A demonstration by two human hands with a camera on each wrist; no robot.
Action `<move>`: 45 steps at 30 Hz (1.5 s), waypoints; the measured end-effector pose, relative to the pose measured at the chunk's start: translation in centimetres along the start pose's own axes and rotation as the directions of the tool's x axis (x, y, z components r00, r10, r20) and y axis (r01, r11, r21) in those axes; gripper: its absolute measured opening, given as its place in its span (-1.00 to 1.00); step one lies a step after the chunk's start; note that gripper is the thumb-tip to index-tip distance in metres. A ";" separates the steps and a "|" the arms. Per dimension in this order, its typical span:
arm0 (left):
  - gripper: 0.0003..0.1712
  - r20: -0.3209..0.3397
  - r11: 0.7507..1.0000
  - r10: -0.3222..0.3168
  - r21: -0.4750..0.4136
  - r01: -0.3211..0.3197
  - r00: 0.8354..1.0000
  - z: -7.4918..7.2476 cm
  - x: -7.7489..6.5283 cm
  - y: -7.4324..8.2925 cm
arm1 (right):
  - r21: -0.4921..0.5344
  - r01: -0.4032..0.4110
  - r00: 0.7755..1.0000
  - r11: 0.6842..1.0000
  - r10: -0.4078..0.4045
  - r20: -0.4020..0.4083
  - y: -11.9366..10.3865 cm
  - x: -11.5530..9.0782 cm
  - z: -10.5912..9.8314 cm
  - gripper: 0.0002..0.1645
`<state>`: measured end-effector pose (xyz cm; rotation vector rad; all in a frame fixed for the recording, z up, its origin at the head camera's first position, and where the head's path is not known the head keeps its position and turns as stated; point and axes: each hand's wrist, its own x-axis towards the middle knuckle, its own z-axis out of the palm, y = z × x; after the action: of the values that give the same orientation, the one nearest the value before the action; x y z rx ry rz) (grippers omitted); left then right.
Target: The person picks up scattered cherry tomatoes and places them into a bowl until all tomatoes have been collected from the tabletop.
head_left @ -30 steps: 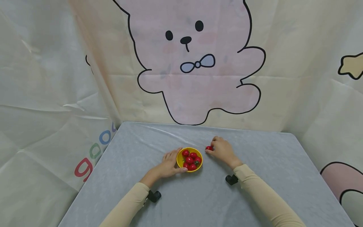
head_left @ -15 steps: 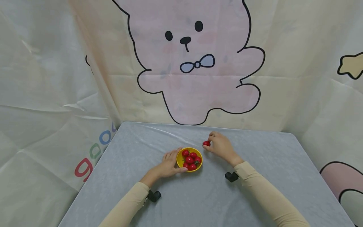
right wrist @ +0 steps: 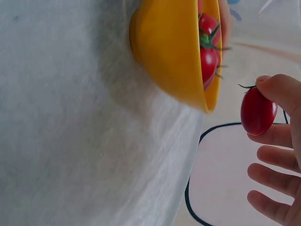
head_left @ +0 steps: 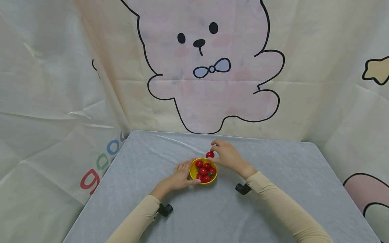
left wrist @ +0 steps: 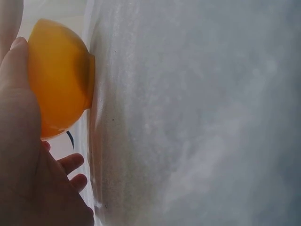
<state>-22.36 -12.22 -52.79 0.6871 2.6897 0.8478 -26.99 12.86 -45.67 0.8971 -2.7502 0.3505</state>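
A yellow bowl (head_left: 192, 173) stands on the table with several red cherry tomatoes (head_left: 203, 171) in it, some with green stems. My left hand (head_left: 181, 177) holds the bowl from its left side, thumb at the near rim and fingers by the far rim. In the left wrist view the bowl's foot (left wrist: 91, 82) meets the cloth. Between thumb and index finger my right hand (head_left: 228, 156) pinches one cherry tomato (right wrist: 259, 111), its green stem showing. That tomato is raised just past the bowl's far rim, and the other right fingers are spread apart.
A grey cloth covers the table (head_left: 273, 162). Behind it hangs a cream backdrop (head_left: 297, 101) with a pink bear drawing. Each wrist carries a small black camera, such as the right wrist's camera (head_left: 243, 189).
My right hand has carried the pinched cherry tomato up and to the left, from right of the bowl to its far rim. The left hand and bowl have stayed put.
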 end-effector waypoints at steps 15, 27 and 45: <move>0.23 -0.001 0.999 0.037 0.014 -0.037 0.999 0.0 -0.2 -0.3 | -0.023 0.104 0.993 0.994 -0.103 0.052 -1.8 0.4 0.1 -0.54; 0.23 0.004 0.999 0.039 0.017 -0.039 0.999 0.2 -0.1 -0.7 | 0.013 0.252 0.964 0.968 -0.252 0.082 -3.3 0.5 0.9 -0.53; 0.21 0.001 0.999 0.047 0.015 -0.047 0.999 0.5 -0.1 -1.2 | 0.005 0.357 0.927 0.934 -0.355 0.119 -4.0 0.3 2.0 -0.54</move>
<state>-22.53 -12.84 -53.88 0.7563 2.6917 0.8386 -25.06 8.97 -46.90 1.4244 -2.6100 0.2113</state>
